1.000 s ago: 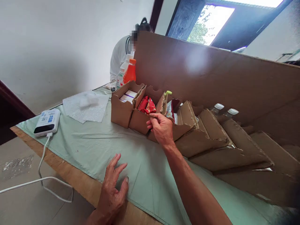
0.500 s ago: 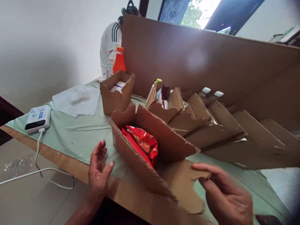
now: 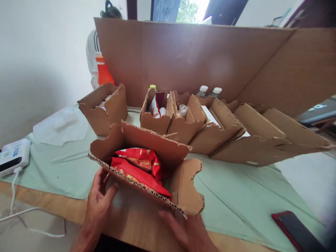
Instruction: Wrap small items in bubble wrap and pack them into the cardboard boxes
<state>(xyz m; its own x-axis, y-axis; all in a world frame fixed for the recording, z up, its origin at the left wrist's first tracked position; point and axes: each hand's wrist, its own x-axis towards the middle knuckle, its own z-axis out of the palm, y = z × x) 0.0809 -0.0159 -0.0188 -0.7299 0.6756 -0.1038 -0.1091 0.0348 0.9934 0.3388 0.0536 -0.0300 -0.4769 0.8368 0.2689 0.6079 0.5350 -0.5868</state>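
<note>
A cardboard box (image 3: 181, 185) with notched ends lies before me at the table's front, angled, its open top facing up. Inside it rest red food packets (image 3: 141, 168) with pictures on them. At the box's near left side is my left hand (image 3: 98, 201), thumb and fingers apart, fingertips up against the outer wall and partly hidden by it. My right hand (image 3: 187, 229) is under the near right corner, fingers stretched out and a little blurred. Neither hand visibly grips the box, though contact is hard to judge.
Behind stand several cardboard bins (image 3: 157, 122) holding packets and bottles, and another box (image 3: 105, 115) at left. A tall cardboard panel (image 3: 183, 59) backs them. A phone (image 3: 296, 227) lies at right, a white cabled device (image 3: 15, 157) and bubble wrap (image 3: 63, 126) at left. A person (image 3: 91, 49) is beyond.
My right hand has let go of the box's end flap and moved left, below the near wall. My left hand has come up to the box's side. The view has turned right.
</note>
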